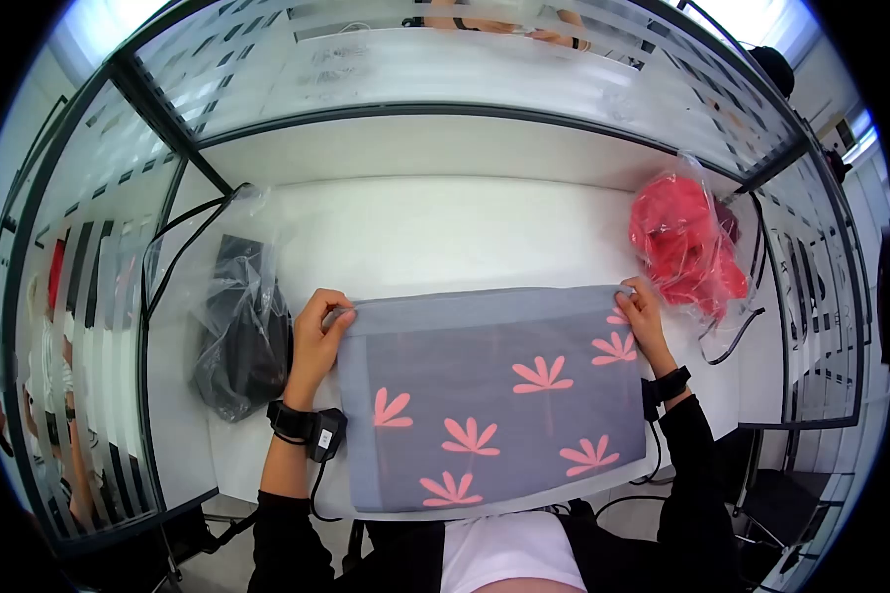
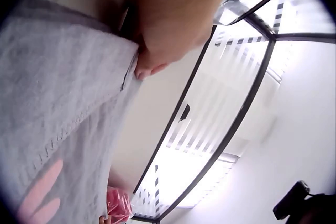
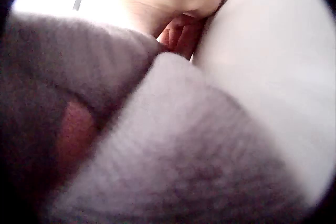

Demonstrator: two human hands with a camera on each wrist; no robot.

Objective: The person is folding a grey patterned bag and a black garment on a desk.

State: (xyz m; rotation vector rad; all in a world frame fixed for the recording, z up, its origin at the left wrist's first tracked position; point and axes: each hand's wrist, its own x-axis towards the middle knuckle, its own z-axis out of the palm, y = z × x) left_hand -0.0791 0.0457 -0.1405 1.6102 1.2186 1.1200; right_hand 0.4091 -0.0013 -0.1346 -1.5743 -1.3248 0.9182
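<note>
A person holds a wide gray cloth with pink leaf shapes (image 1: 494, 395) over a white surface (image 1: 445, 227). The left hand (image 1: 318, 331) has its thumb and fingers closed on the top left corner. The right hand (image 1: 645, 314) grips the top right corner, also with its fingers closed on the edge. The cloth is between the two hands, and its bottom edge is near the person's white shirt (image 1: 509, 553). From what I can see, the opening-out part looks mostly done. The cloth is spread wide, its top edge is almost straight, and the pink shapes face up. A paler gray band runs along the top and down the left side, and little stitches (image 2: 58, 137) show beside it. Near the right hand, the cloth bends over itself in a soft fold (image 3: 173, 113). The work does not look all done, because both corners are in the hands and not let go. I can't tell if the whole cloth lies flat or is lifted a bit, or how many steps are left. A clear plastic bag with something black inside (image 1: 237, 336) sits beside the left hand. A clear plastic bag with something bright red inside (image 1: 677, 237) is near the right hand, a little farther back.
</note>
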